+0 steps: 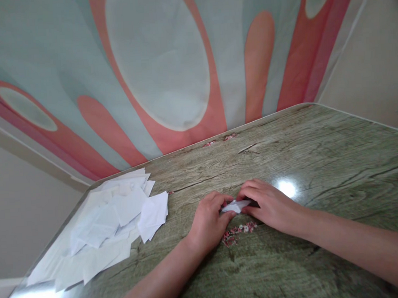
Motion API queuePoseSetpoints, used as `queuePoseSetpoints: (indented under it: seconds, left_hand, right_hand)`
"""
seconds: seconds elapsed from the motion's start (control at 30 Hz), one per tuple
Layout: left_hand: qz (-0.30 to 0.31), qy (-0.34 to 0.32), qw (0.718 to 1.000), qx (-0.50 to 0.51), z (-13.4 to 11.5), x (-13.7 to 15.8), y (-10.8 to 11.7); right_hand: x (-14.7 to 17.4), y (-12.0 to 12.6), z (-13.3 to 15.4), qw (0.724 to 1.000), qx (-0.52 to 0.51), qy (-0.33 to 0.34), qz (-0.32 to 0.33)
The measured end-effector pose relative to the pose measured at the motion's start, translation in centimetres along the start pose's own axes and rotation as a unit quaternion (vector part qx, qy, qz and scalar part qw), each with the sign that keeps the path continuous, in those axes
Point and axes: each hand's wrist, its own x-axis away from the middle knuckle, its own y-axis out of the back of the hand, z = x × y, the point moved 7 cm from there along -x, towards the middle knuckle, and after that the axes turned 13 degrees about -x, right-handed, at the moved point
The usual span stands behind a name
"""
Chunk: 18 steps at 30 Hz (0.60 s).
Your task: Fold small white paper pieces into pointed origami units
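A small folded white paper (236, 206) sits between my two hands, just above or on the table's printed flowers. My left hand (210, 220) pinches its left end between thumb and fingers. At the other end, the thumb and fingers of my right hand (267, 204) close on the paper. My fingers cover both ends, so the full folded shape is hidden. To the left of my left hand lies a little stack of white paper squares (154, 216).
A wide, loose pile of white paper sheets (99, 221) covers the left end of the wood-patterned table (319, 160). Behind the table's far edge hangs a printed sheet with coral shapes (161, 57). Light glares off the tabletop near my right hand.
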Motion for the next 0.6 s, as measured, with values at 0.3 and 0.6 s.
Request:
queuePoseSetpoints:
  seconds: [0.3,0.6]
  left_hand:
    - [0.087,0.023,0.996,0.003,0.4,-2.2,-0.6]
    - [0.085,0.044,0.995,0.019,0.0,-1.9,-0.4]
  right_hand:
    - [-0.2,0.0,-0.1,1.0,-0.017,-0.005,0.0]
    - [-0.2,0.1,0.0,1.0,-0.026,-0.007,-0.009]
